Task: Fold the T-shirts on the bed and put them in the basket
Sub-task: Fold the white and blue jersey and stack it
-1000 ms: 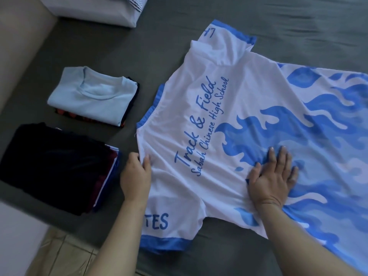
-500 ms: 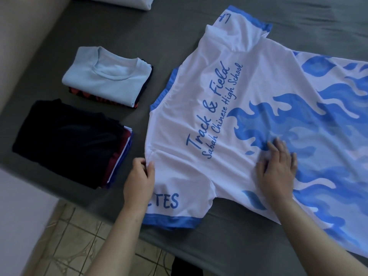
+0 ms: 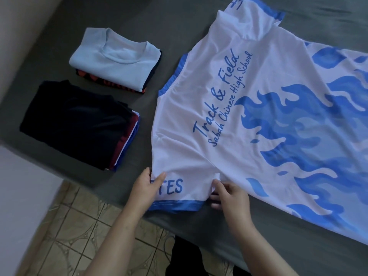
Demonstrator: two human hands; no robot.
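1. The white-and-blue T-shirt (image 3: 249, 108) lies spread flat on the bed (image 3: 139, 20)
2. Your left hand (image 3: 146, 189) pinches its near sleeve (image 3: 179, 188)
3. Your right hand (image 3: 231, 194) grips the sleeve's underarm edge

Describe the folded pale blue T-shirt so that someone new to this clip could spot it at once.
Start from the grey bed and the big white flame-print jersey spread across it. Left of the jersey sit two folded stacks; the pale blue T-shirt tops the farther one. Its neighbour, the nearer stack, is topped in black instead.
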